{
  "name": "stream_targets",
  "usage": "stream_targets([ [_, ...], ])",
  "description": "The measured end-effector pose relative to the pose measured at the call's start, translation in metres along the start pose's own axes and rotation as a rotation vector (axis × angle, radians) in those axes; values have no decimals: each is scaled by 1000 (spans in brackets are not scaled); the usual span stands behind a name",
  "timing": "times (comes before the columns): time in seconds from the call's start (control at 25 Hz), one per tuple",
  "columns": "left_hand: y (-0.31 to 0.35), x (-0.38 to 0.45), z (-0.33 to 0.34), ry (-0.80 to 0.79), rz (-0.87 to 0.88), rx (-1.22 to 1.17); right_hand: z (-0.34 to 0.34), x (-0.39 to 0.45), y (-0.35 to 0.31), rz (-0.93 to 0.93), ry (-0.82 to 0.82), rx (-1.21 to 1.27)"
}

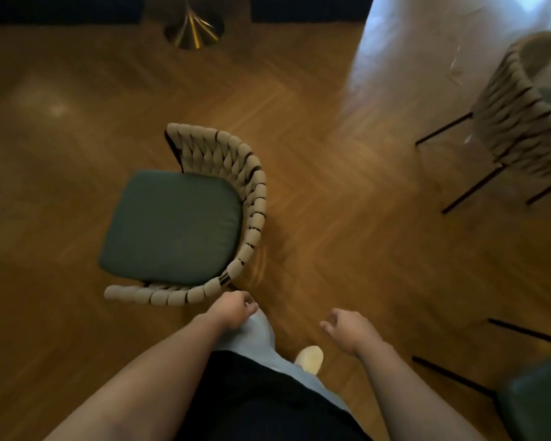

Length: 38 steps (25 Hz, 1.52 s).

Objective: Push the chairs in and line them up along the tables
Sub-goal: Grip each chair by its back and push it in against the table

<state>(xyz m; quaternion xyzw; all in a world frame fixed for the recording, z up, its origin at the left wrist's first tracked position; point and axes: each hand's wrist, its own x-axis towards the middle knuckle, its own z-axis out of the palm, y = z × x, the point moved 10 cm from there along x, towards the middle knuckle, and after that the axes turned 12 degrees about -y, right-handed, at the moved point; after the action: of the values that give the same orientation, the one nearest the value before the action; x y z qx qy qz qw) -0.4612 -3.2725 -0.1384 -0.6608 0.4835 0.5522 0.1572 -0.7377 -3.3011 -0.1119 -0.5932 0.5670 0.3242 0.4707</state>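
A herringbone wooden floor (315, 192) carries everything; a woven-backed chair (178, 224) with a green cushion stands at its middle; a second woven chair (519, 122) stands at upper right on thin dark legs; a brass pedestal base (193, 31) rests at the top; a green seat (541, 396) shows at lower right.

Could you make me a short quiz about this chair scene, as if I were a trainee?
1. True or false: the left hand grips the woven back of the nearest chair.
2. What colour is that chair's seat cushion? A red, B green, C white.
3. Fill in: the brass table base stands at the ___ edge of the view.

Key:
1. False; the left hand hangs just short of the back, fingers loosely curled, holding nothing. The right hand is also free.
2. B.
3. Top.
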Motion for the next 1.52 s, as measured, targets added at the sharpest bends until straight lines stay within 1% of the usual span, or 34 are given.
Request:
stream_targets([
  [0.12,20,20,-4,19,-36,-187,-38,18,-5,-59,-14,-111],
  [0.32,35,57,-29,20,-87,-305,-106,56,-29,-86,-12,-187],
  [0.4,34,64,-43,23,-122,-402,-136,67,-44,-100,-24,-210],
  [0.6,16,76,-72,96,-193,-663,-210,99,-94,-161,-26,-229],
  [0.8,11,71,-56,166,-244,-965,-259,129,-157,-265,-80,-307],
  [1.0,19,69,-9,247,-386,-1338,-283,159,-214,-394,-175,-425],
  [1.08,35,71,6,289,-444,-1500,-291,165,-226,-434,-240,-448],
  [1.16,51,79,13,342,-466,-1656,-300,172,-232,-447,-285,-476],
  [1.28,73,91,10,433,-442,-1838,-315,188,-237,-421,-307,-510],
  [1.36,84,96,5,491,-394,-1984,-319,201,-241,-382,-333,-439],
  [1.52,76,102,3,630,-310,-2338,-311,229,-257,-331,-350,-327],
])
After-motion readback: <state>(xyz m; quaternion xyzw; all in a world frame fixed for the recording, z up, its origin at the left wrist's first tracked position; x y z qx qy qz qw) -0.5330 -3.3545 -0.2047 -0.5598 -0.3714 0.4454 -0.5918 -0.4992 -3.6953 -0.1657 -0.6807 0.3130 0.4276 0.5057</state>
